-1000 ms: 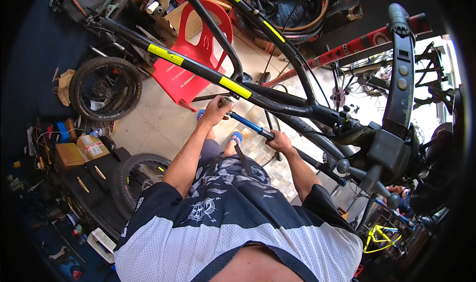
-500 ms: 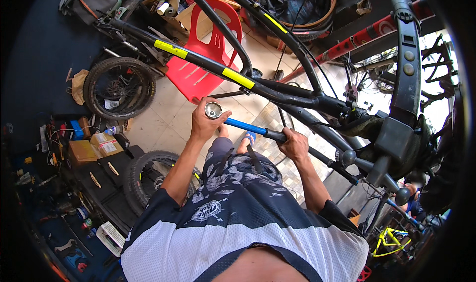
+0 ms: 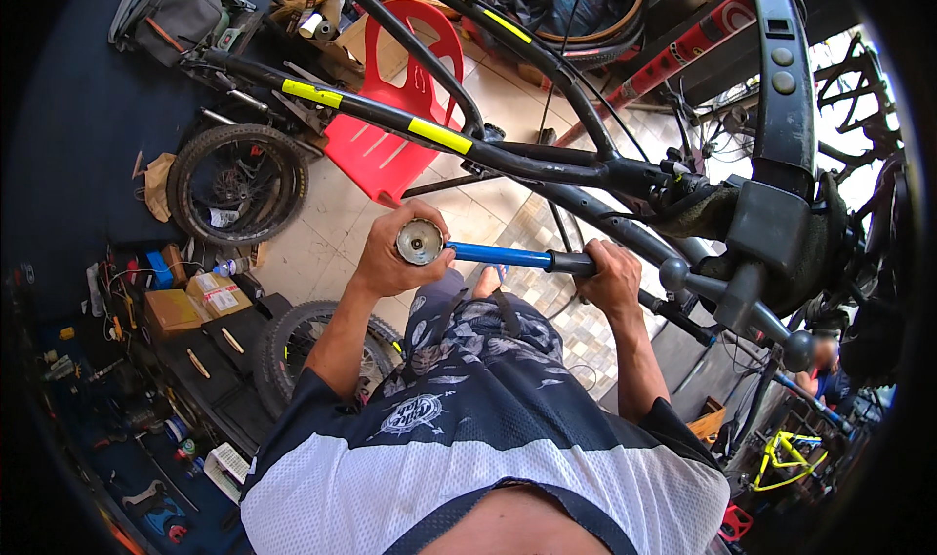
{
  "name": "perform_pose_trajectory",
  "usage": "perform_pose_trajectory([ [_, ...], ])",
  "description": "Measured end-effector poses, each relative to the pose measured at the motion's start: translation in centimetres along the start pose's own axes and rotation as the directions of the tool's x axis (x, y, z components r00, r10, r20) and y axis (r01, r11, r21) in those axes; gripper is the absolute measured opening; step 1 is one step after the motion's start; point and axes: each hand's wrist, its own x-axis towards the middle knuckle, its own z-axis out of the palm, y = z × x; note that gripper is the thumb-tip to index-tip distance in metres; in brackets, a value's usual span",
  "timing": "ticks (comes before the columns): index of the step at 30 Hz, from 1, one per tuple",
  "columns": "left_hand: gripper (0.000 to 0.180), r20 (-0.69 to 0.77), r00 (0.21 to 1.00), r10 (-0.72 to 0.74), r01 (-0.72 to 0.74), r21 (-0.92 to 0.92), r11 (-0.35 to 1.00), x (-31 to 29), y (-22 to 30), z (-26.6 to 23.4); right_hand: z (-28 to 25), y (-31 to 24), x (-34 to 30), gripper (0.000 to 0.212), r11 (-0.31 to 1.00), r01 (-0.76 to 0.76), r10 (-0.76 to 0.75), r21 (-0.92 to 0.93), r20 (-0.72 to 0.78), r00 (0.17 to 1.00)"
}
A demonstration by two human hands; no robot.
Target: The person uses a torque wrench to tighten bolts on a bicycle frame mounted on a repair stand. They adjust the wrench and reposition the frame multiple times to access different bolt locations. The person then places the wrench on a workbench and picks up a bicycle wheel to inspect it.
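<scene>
My left hand [image 3: 383,258] is wrapped around a round, hollow metal cup [image 3: 421,244], its open face turned up. From beside that cup a blue metal bar [image 3: 503,254] runs right to a black grip. My right hand [image 3: 613,278] is closed around the grip's end. Whether bar and cup are joined is hidden by my left fingers. Just beyond both hands stretches a black bicycle frame [image 3: 390,119] with yellow bands, held at the right by a black clamp [image 3: 773,225].
A red plastic chair [image 3: 383,155] stands behind the frame. Bicycle wheels [image 3: 237,235] lean at the left, near cardboard boxes [image 3: 174,311] and a dark bench [image 3: 210,360] strewn with tools. At the right are a yellow frame [image 3: 789,460] and another person [image 3: 830,381].
The bar has come closer to level, and my right hand has shifted right with the grip. The cup's open face now points more squarely upward. My view has shifted slightly.
</scene>
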Motion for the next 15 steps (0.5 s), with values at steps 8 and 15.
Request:
perform_pose_trajectory([
  [8, 0.034, -0.028, 1.0, 0.012, -0.012, 0.01, 1.0, 0.0, 0.0, 0.8, -0.4, 0.0, -0.7, 0.022, 0.998, -0.058, 0.058, 0.008, -0.01, 0.998],
  [15, 0.049, 0.066, 0.874, -0.482, 0.479, -0.291, 0.828, 1.7, -4.3, 1.3, 0.1, 0.0, -3.0, 0.021, 0.962, -0.273, 0.249, 0.009, 0.387, 0.888],
])
